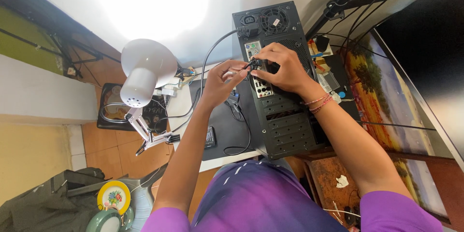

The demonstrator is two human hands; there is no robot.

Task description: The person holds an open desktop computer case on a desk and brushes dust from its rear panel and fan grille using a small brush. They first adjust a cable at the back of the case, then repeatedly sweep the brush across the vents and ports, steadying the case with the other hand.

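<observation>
We record a black computer tower [285, 116] lying at the centre of the scene, its rear panel turned up toward the camera, with the fan grille at the far end and the slot covers at the near end. To its right stands a large monitor [386, 91] showing a landscape picture. To the left of the tower a white desk [181, 106] carries a black mat [222, 125], and a white desk lamp [145, 74] on a jointed arm stands at the far left of it.

Our right hand [285, 70] rests on the tower's rear panel — fingers curled over the port area, fingertips pressed on a small black plug [252, 63] at the ports. We cannot tell how firmly the plug is gripped. A red thread bracelet [319, 102] sits on that wrist.

Our left hand [222, 79] is just left of the tower, thumb and forefinger pinched closed on a thin black cable [208, 55] close to the plug. The cable arcs away toward the far side, then drops down along the mat.

A yellow patterned plate [114, 196] lies at the near left, well apart from both hands.
</observation>
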